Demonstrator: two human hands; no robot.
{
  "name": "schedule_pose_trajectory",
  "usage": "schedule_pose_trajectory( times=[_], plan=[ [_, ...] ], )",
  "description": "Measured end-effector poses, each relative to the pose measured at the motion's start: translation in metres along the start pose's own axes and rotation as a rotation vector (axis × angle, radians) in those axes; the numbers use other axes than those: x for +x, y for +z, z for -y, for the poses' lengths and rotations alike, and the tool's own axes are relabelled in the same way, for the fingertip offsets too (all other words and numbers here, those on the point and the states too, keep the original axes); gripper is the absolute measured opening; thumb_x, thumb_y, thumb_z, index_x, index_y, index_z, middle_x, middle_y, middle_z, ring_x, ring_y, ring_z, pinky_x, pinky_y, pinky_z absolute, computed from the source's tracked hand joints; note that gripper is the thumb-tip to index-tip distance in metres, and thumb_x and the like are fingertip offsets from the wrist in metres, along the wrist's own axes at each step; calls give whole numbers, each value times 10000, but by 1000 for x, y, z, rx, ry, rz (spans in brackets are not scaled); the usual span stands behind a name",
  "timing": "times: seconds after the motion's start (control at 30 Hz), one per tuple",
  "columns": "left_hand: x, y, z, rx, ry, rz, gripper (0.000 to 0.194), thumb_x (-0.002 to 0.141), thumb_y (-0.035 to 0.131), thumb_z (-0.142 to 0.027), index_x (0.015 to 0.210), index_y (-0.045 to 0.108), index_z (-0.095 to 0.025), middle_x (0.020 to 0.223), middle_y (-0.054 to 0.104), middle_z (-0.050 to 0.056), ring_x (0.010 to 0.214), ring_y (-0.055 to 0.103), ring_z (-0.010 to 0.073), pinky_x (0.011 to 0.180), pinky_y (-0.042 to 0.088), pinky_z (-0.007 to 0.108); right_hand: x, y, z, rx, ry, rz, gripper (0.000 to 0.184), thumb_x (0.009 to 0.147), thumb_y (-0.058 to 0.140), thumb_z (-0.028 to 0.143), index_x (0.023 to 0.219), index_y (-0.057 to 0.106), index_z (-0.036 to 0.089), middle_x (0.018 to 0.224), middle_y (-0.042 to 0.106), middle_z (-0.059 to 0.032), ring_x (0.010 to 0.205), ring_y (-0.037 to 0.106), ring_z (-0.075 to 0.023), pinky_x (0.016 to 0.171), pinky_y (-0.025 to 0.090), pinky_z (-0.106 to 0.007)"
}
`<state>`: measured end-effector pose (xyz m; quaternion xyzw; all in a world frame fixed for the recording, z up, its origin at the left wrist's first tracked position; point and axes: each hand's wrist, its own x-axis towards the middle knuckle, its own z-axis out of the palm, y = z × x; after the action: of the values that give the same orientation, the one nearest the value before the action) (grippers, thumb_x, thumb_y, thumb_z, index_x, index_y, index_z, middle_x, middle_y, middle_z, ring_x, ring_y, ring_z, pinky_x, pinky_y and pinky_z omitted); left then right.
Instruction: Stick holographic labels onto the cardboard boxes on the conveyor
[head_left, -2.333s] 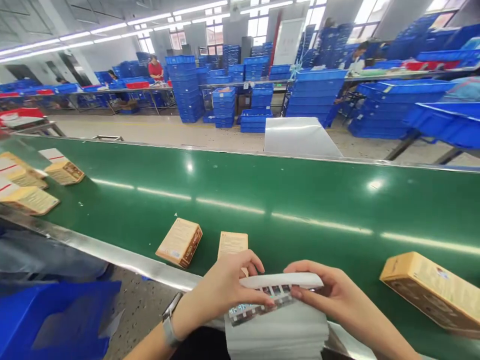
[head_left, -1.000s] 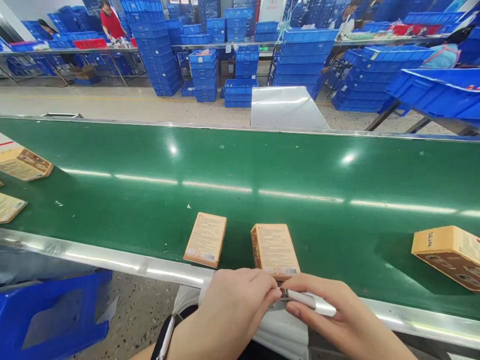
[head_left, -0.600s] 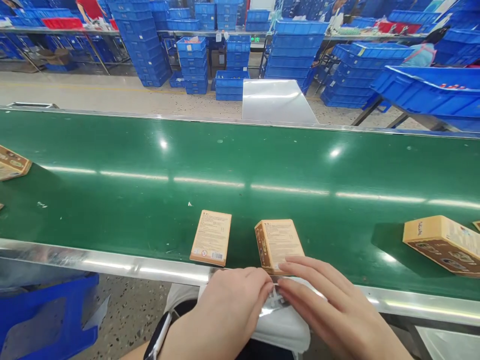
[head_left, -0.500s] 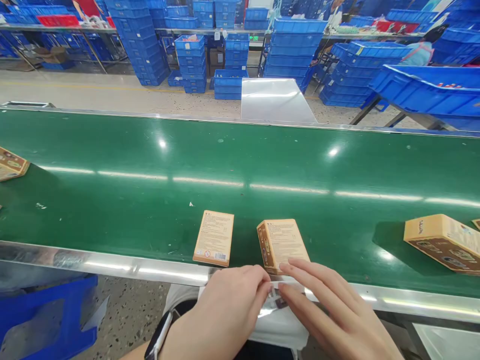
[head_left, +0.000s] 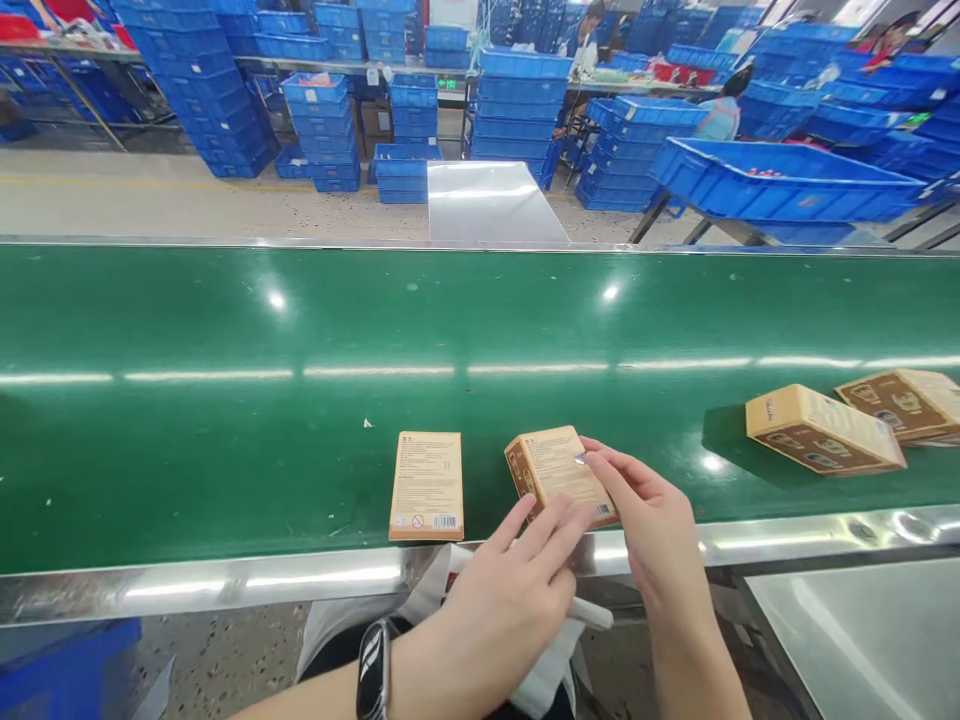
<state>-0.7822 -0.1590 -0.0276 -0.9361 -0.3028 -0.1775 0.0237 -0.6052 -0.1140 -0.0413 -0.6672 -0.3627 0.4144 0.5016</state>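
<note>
Nearest: a dark wristband (head_left: 373, 670) on the left wrist and white sheeting (head_left: 541, 678) bunched over the lap, below the metal edge (head_left: 330, 577) of the belt. Left hand (head_left: 517, 610) palm down, fingers loosely spread and reaching over the near end of the tan box (head_left: 566, 468); no closed grip seen, and finger contact partly hidden. Right hand (head_left: 660, 525) comes in from the right, thumb and forefinger drawn almost together at the box's far right side, by a small shiny patch (head_left: 580, 459); cannot tell whether it is pinched or already on the box. Tan box lies on the green belt (head_left: 225, 460), just beyond the left hand and to the left of the right palm. Long axis slants from near right to far left; printed face up, brown side panel facing left. Left hand is closer to the near end, right hand to the far right edge; the left fingers cover part of the near end. A second box (head_left: 426, 487) lies printed face up to the left, apart from the first, long axis running near to far. Well to the right, two more boxes (head_left: 825, 430) sit close together. Farther: grey panel (head_left: 491, 203), blue crates (head_left: 523, 105), a person (head_left: 724, 115) at right.
</note>
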Motion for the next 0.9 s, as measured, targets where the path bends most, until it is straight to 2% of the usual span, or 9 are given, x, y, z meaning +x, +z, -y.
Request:
schedule_pose_trajectory(
  times=[0.1,0.2,0.37,0.47,0.67,0.8,0.9],
  plan=[
    [10,2,1,39,24,90,288,986,462,-196,1044,724,-90,1517,500,161,1404,481,276,1147,400,377,1,-2,1,-1,4,-25,404,683,807,539,880,797,186,1076,764,-119,911,700,-291,673,571,-337],
    [17,3,-2,32,39,122,318,981,459,-205,1056,732,-60,1518,489,189,1405,478,301,1138,416,387,1,-5,3,21,18,-74,398,659,815,531,858,795,187,1055,765,-119,936,693,-300,689,572,-344],
    [28,11,-10,91,35,119,345,995,454,-226,1133,732,-76,1523,491,157,1403,485,275,1131,434,370,2,-5,4,84,71,-175,391,581,842,501,801,778,184,1018,763,-111,955,675,-300,684,558,-333],
    [33,19,-13,118,39,115,335,986,491,-232,1192,715,-92,1528,491,140,1404,483,268,1128,444,379,3,-6,1,69,73,-193,411,587,838,521,805,758,182,1041,753,-114,886,676,-276,658,549,-332],
    [41,26,-21,174,45,103,343,975,496,-219,1195,711,-68,1522,497,150,1421,458,265,1153,437,387,4,-12,2,-224,-118,-266,399,719,722,571,823,690,188,1037,732,-127,826,667,-255,748,534,-388],
    [48,33,-23,182,39,86,311,974,495,-221,1120,742,-102,1521,504,128,1418,465,257,1153,433,378,16,-18,2,-322,-181,-321,478,710,749,523,1016,563,207,1137,694,-128,711,657,-202,640,520,-339],
    [51,33,-22,112,61,10,260,976,515,-228,1005,741,-102,1496,531,141,1401,486,249,1142,429,361,25,-26,2,-348,-210,-371,439,758,668,504,1042,520,204,1080,700,-127,653,637,-193,601,495,-338]
  ],
)
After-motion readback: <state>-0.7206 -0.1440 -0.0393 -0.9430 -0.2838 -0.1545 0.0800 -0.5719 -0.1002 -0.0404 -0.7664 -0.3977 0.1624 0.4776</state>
